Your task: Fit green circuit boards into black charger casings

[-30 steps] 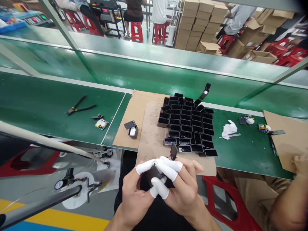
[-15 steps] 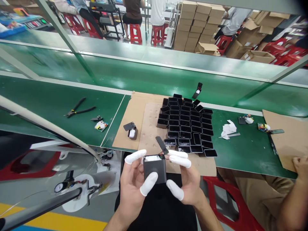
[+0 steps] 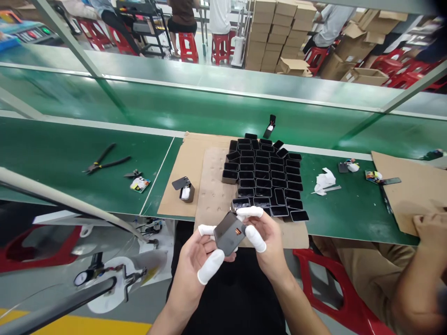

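Between my hands is a black plastic case (image 3: pixel 228 235), tilted, with a small orange-and-white mark near its right edge. My left hand (image 3: pixel 195 260) grips its left and lower side, thumb in front and fingers behind. At the right side, my right hand (image 3: pixel 267 237) has its thumb and index finger closed on the case edge. White finger cots cover several fingertips. Just beyond my hands stand rows of open black cases (image 3: pixel 261 174). The lid and the inside of the held case cannot be made out.
Cardboard (image 3: pixel 206 153) lies under the rows on the green bench. An open case with white filling (image 3: pixel 187 191) stands left, near pliers (image 3: pixel 106 160) and a small circuit board (image 3: pixel 140 184). White paper scraps (image 3: pixel 324 180) lie right. A co-worker's hand (image 3: pixel 431 228) rests on cardboard at far right.
The held case has been turned and tilted, so a face with an orange mark shows; its raised lid and white filling no longer show. My right thumb has moved up onto the case.
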